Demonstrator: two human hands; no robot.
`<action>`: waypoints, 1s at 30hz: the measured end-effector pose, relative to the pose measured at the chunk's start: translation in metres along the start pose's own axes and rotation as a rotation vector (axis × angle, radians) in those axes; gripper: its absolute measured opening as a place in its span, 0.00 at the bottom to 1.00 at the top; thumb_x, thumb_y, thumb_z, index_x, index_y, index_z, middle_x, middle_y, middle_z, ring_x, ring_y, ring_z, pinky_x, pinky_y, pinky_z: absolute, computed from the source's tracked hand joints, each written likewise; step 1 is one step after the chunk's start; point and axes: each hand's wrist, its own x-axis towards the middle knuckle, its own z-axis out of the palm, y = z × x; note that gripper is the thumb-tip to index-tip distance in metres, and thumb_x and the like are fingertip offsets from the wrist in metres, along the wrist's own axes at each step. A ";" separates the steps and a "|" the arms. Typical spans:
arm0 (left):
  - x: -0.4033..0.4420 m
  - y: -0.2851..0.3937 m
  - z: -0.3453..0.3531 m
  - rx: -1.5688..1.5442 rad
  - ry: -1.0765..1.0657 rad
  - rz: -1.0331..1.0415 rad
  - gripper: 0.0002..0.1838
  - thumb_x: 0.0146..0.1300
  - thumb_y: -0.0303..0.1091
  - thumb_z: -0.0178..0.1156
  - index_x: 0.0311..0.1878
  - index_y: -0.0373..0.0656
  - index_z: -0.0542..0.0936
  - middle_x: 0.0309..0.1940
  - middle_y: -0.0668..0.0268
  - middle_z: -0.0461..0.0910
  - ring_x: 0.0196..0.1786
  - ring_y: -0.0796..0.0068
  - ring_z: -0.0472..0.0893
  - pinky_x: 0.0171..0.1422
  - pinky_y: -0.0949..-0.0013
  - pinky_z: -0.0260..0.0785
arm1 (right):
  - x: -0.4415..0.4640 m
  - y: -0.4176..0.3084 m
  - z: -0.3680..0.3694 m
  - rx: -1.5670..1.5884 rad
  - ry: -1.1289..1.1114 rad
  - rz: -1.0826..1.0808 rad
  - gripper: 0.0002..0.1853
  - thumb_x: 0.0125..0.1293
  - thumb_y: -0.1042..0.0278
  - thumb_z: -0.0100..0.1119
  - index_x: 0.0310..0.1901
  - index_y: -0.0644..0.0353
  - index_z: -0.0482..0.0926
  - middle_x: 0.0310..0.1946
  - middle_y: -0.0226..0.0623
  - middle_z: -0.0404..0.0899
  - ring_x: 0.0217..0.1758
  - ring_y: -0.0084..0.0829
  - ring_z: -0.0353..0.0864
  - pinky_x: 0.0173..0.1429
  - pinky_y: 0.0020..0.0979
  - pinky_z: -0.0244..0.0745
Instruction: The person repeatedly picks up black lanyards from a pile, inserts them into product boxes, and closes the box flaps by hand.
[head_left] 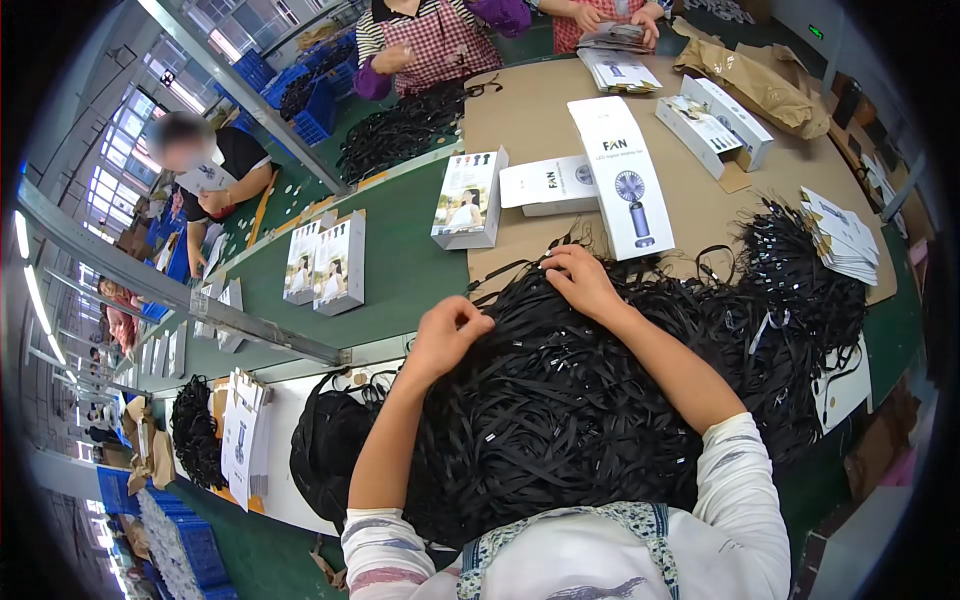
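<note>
A large tangled heap of black wrist straps [560, 400] with small pale ends lies in front of me. My left hand [447, 335] is over the heap's left edge, its fingers curled and thumb and forefinger pinched together. Whatever those fingertips hold, if anything, is too small to make out. My right hand [582, 280] reaches to the far edge of the heap, fingers bent down and closed on a black strap. Just beyond it lies a flat white fan box [625, 185], partly over another fan box [545, 188]. A box with a photo front [468, 205] stands upright on the green belt.
Several photo-front boxes [338, 262] stand along the green conveyor [390, 300]. Open cartons [710, 130] and brown paper [755, 85] lie on the cardboard. Folded boxes [840, 235] rest at right, more [240, 435] at left. Co-workers sit opposite; a metal post [250, 320] crosses the left.
</note>
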 end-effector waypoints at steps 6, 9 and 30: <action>-0.022 0.028 -0.026 0.178 0.201 0.154 0.08 0.53 0.30 0.62 0.27 0.36 0.75 0.25 0.64 0.73 0.30 0.71 0.73 0.37 0.70 0.65 | 0.000 0.006 0.000 0.002 0.002 -0.009 0.11 0.59 0.68 0.54 0.42 0.61 0.80 0.48 0.43 0.73 0.40 0.36 0.78 0.49 0.31 0.73; -0.048 0.020 -0.029 0.412 0.099 0.140 0.12 0.54 0.35 0.62 0.24 0.36 0.76 0.25 0.60 0.73 0.30 0.62 0.74 0.36 0.66 0.66 | 0.001 0.003 0.001 0.017 -0.001 -0.006 0.11 0.59 0.68 0.54 0.41 0.63 0.80 0.47 0.44 0.73 0.39 0.38 0.78 0.49 0.32 0.73; -0.006 0.136 -0.065 -0.594 0.445 0.459 0.15 0.70 0.39 0.45 0.37 0.36 0.75 0.44 0.57 0.77 0.44 0.73 0.77 0.44 0.71 0.73 | -0.076 -0.191 0.004 0.797 -1.022 -0.135 0.19 0.62 0.62 0.56 0.50 0.66 0.68 0.32 0.35 0.79 0.42 0.27 0.77 0.51 0.30 0.69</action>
